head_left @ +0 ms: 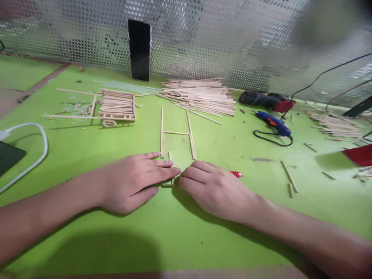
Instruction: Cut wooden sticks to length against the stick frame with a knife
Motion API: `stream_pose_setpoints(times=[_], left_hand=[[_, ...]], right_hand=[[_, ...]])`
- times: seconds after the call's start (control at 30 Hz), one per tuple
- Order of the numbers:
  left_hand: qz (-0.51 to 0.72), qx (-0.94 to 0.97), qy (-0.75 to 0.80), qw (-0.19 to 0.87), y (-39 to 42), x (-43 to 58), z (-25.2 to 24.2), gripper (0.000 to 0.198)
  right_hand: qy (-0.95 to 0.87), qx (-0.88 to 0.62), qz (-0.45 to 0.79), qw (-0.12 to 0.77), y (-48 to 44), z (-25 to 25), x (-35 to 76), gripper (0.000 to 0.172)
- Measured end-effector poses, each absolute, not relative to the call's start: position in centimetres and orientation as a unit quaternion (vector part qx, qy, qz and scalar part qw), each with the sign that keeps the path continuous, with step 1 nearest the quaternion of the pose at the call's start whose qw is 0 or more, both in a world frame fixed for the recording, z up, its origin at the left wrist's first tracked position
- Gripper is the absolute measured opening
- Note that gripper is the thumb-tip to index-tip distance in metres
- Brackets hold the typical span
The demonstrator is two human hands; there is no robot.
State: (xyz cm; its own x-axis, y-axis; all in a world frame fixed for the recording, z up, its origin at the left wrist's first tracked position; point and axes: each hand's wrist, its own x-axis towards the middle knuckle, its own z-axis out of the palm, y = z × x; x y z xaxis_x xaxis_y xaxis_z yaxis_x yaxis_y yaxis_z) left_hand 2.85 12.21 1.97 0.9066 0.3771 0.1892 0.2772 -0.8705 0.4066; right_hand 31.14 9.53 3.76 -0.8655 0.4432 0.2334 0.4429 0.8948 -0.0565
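Observation:
A short wooden stick [170, 156] lies on the green table under the fingertips of my left hand [130, 180], which rests flat with its fingers stretched out and apart. My right hand [216, 190] is closed around a utility knife with a red handle [236, 174]. Its thin blade meets the stick near the stick's lower end; most of the handle is hidden in my fist. Just beyond both hands, an H-shaped frame of wooden sticks [176, 133] lies flat on the table.
A small stick-built cart [117, 104] stands at back left. Behind the frame lies a big pile of sticks [200, 97], with a black phone [140, 50] upright nearby. A blue glue gun [273, 122] with its cord, stick offcuts [289, 176] and a white cable [45, 143] lie around.

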Motion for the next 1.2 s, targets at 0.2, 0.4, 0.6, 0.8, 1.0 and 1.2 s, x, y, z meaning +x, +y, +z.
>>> stream_pose_setpoints(times=[0.2, 0.4, 0.6, 0.8, 1.0, 1.2], left_hand=[[0.125, 0.965, 0.141, 0.181, 12.37, 3.19, 2.08, 0.054], [0.121, 0.969, 0.137, 0.165, 12.15, 3.61, 2.35, 0.050], [0.134, 0.969, 0.138, 0.156, 11.94, 3.51, 2.12, 0.050], [0.133, 0.969, 0.144, 0.151, 11.85, 3.33, 2.04, 0.049], [0.142, 0.968, 0.151, 0.141, 11.75, 3.10, 2.04, 0.049], [0.145, 0.967, 0.155, 0.143, 11.71, 3.10, 2.08, 0.048]], right_hand=[[-0.964, -0.236, -0.007, 0.120, 9.39, 3.85, 31.24, 0.020], [-0.962, -0.243, -0.009, 0.124, 9.08, 3.98, 31.35, 0.022], [-0.960, -0.250, -0.018, 0.122, 8.94, 3.81, 31.53, 0.021], [-0.962, -0.250, -0.024, 0.111, 8.66, 4.01, 31.07, 0.025], [-0.962, -0.243, -0.022, 0.123, 8.64, 3.78, 31.15, 0.023], [-0.962, -0.241, -0.020, 0.126, 8.83, 3.71, 31.20, 0.021]])
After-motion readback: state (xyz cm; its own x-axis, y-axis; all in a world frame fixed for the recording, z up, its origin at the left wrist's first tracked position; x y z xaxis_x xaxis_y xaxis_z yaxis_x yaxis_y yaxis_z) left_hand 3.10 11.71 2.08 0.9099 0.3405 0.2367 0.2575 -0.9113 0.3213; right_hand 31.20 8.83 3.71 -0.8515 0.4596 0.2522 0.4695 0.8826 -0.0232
